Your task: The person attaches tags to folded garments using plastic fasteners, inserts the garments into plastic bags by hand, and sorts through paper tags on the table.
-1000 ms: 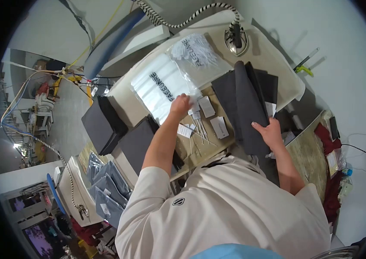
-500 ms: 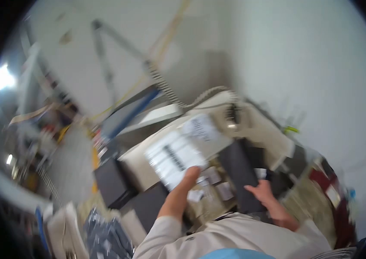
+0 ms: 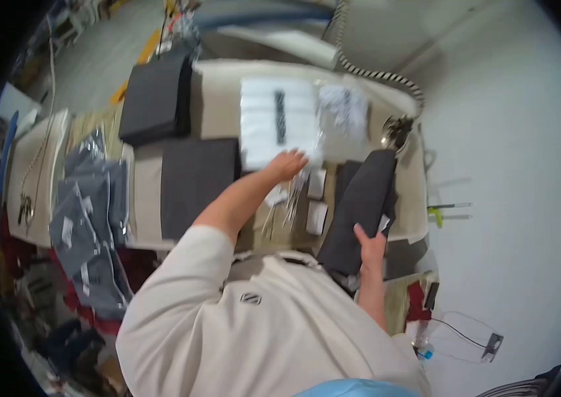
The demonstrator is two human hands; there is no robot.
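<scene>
Cream short-sleeved shirt (image 3: 293,331), small dark chest emblem (image 3: 251,298)

I am in a garment workshop: around me are an iron (image 3: 397,134), folded cloth (image 3: 361,202), tags (image 3: 317,218) and bagged clothes (image 3: 95,225).

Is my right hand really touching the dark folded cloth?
Touching. The head view shows the right hand with its thumb lying over the dark folded cloth.

The cloth (image 3: 358,215) is charcoal, the cord (image 3: 386,75) striped.
</scene>
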